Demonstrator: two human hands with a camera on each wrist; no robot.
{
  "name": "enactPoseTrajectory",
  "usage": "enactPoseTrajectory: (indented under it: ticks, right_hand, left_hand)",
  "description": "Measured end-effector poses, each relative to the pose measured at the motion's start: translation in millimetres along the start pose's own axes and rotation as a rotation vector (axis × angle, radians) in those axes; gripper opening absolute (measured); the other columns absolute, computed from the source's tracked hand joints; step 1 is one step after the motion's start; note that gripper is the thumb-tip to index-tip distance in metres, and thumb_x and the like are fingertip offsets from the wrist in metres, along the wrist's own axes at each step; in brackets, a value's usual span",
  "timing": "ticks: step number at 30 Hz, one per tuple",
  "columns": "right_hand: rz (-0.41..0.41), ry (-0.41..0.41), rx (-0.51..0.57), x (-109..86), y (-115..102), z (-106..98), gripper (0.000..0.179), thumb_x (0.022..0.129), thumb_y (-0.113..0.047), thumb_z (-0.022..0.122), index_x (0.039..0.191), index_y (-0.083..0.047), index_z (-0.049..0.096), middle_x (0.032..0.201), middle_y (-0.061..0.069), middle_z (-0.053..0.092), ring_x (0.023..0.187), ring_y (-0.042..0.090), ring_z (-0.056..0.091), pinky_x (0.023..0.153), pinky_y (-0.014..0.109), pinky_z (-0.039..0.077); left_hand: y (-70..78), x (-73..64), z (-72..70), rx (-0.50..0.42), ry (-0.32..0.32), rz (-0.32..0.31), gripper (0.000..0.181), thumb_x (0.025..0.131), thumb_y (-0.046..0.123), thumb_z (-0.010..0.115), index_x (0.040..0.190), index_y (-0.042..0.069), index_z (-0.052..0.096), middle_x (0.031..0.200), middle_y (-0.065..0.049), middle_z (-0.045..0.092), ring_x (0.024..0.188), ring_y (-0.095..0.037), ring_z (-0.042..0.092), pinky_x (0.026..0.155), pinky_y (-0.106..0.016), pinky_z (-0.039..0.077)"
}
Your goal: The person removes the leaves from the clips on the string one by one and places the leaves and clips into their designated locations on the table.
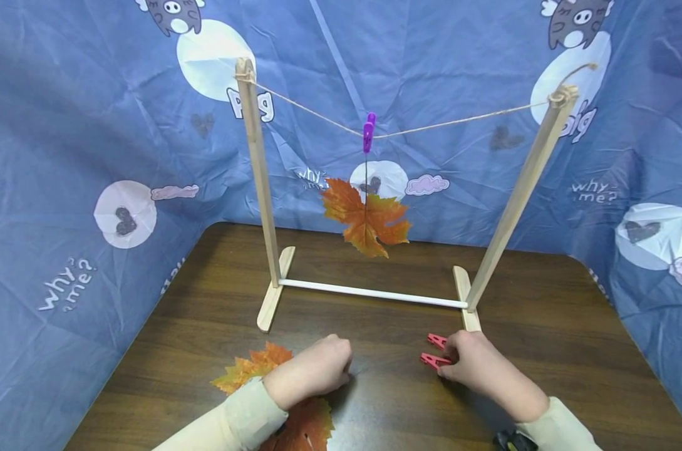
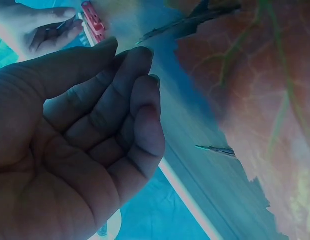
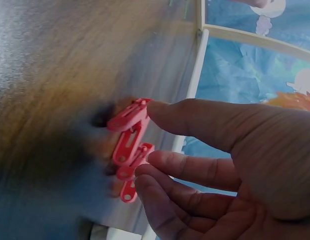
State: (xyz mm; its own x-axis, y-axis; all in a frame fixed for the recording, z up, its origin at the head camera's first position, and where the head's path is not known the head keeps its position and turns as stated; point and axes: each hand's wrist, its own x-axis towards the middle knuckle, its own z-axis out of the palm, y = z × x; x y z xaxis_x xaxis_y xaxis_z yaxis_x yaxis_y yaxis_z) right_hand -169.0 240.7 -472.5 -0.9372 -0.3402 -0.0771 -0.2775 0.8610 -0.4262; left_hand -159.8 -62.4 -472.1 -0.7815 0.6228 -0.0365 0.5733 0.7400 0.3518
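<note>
My right hand (image 1: 478,363) is at two red clothespins on the table, the nearer clothespin (image 1: 434,361) and the farther one (image 1: 436,341). Its thumb and forefinger are apart, the thumb tip right at one clothespin (image 3: 129,135) and the forefinger tip by the other clothespin (image 3: 135,170). My left hand (image 1: 318,369) is low over the table with loosely bent fingers and nothing visible in them. An orange-yellow maple leaf (image 1: 256,366) and a redder leaf (image 1: 307,426) lie by its forearm, partly hidden. In the left wrist view, a leaf stem (image 2: 184,22) passes near its fingertips.
A wooden stand with a left post (image 1: 260,181) and right post (image 1: 518,207) stands behind the hands, joined low by a white rod (image 1: 369,292). Twine (image 1: 453,124) sags between the posts. A purple clothespin (image 1: 369,133) on it holds a hanging orange leaf (image 1: 366,219).
</note>
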Motion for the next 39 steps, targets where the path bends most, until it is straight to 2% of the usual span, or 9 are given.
enactPoseTrajectory:
  ticks: [9, 16, 19, 23, 26, 31, 34, 39]
  right_hand:
    - [0.002, 0.034, 0.027, 1.8, -1.8, -11.6, 0.018, 0.074, -0.014, 0.087, 0.080, -0.007, 0.072, 0.073, -0.005, 0.064, 0.067, 0.012, 0.057, 0.063, 0.036, 0.049]
    - [-0.052, 0.087, 0.058, 3.0, -1.4, -16.5, 0.019, 0.075, -0.013, 0.086, 0.086, -0.003, 0.074, 0.072, -0.005, 0.066, 0.066, 0.010, 0.060, 0.062, 0.033, 0.052]
    - [-0.063, 0.101, 0.062, 4.5, -2.0, -18.9, 0.021, 0.076, -0.013, 0.087, 0.089, -0.002, 0.075, 0.072, -0.005, 0.065, 0.065, 0.008, 0.058, 0.059, 0.031, 0.051]
    - [-0.059, 0.105, 0.072, 6.7, -3.7, -23.1, 0.021, 0.078, -0.014, 0.086, 0.091, -0.002, 0.076, 0.074, -0.004, 0.066, 0.067, 0.011, 0.061, 0.060, 0.031, 0.051]
    - [-0.067, 0.116, 0.079, 8.0, -5.9, -27.2, 0.022, 0.078, -0.014, 0.086, 0.092, -0.001, 0.076, 0.077, -0.001, 0.068, 0.071, 0.016, 0.065, 0.063, 0.033, 0.053]
    - [-0.079, 0.158, 0.077, 8.7, -11.8, -36.7, 0.024, 0.078, -0.015, 0.086, 0.095, -0.001, 0.077, 0.082, 0.001, 0.071, 0.075, 0.017, 0.067, 0.067, 0.037, 0.055]
    - [-0.079, 0.192, 0.078, 9.2, -15.6, -42.8, 0.025, 0.077, -0.015, 0.087, 0.096, -0.002, 0.077, 0.083, 0.001, 0.072, 0.077, 0.017, 0.067, 0.069, 0.039, 0.055]
    - [-0.067, 0.238, 0.126, 9.1, -21.8, -51.7, 0.029, 0.080, -0.017, 0.087, 0.101, 0.000, 0.077, 0.091, 0.004, 0.073, 0.083, 0.023, 0.070, 0.073, 0.041, 0.057]
  left_hand:
    - [-2.1, 0.5, -4.9, -0.055, 0.030, 0.018, 0.030, 0.072, 0.005, 0.083, 0.054, 0.017, 0.062, 0.051, 0.013, 0.050, 0.047, -0.004, 0.044, 0.047, -0.022, 0.040]
    - [-8.3, 2.0, -14.7, -0.148, 0.083, 0.041, 0.033, 0.075, 0.003, 0.079, 0.055, 0.014, 0.055, 0.053, 0.014, 0.034, 0.051, -0.006, 0.029, 0.047, -0.023, 0.027]
    - [-12.4, 2.7, -19.0, -0.181, 0.128, 0.048, 0.025, 0.077, 0.003, 0.079, 0.061, 0.011, 0.062, 0.056, 0.013, 0.039, 0.053, -0.005, 0.033, 0.049, -0.024, 0.030]
    - [-17.2, 3.3, -24.5, -0.209, 0.191, 0.040, 0.006, 0.080, 0.004, 0.079, 0.078, 0.004, 0.074, 0.066, 0.006, 0.061, 0.059, -0.006, 0.050, 0.056, -0.026, 0.045]
    - [-19.4, 3.3, -29.5, -0.225, 0.232, 0.025, 0.007, 0.082, 0.005, 0.079, 0.086, 0.001, 0.076, 0.073, -0.001, 0.069, 0.065, -0.010, 0.059, 0.063, -0.030, 0.051]
    - [-20.9, 0.6, -40.1, -0.290, 0.295, 0.011, 0.014, 0.082, 0.004, 0.078, 0.093, -0.004, 0.076, 0.080, -0.007, 0.072, 0.071, -0.014, 0.066, 0.067, -0.031, 0.054]
    - [-22.6, -0.9, -46.2, -0.328, 0.321, 0.005, 0.016, 0.082, 0.004, 0.078, 0.095, -0.005, 0.075, 0.079, -0.005, 0.072, 0.071, -0.012, 0.065, 0.067, -0.029, 0.054]
    - [-26.4, -1.3, -54.9, -0.378, 0.352, -0.023, 0.016, 0.084, 0.006, 0.078, 0.097, -0.002, 0.076, 0.079, 0.001, 0.070, 0.071, -0.008, 0.063, 0.067, -0.026, 0.053]
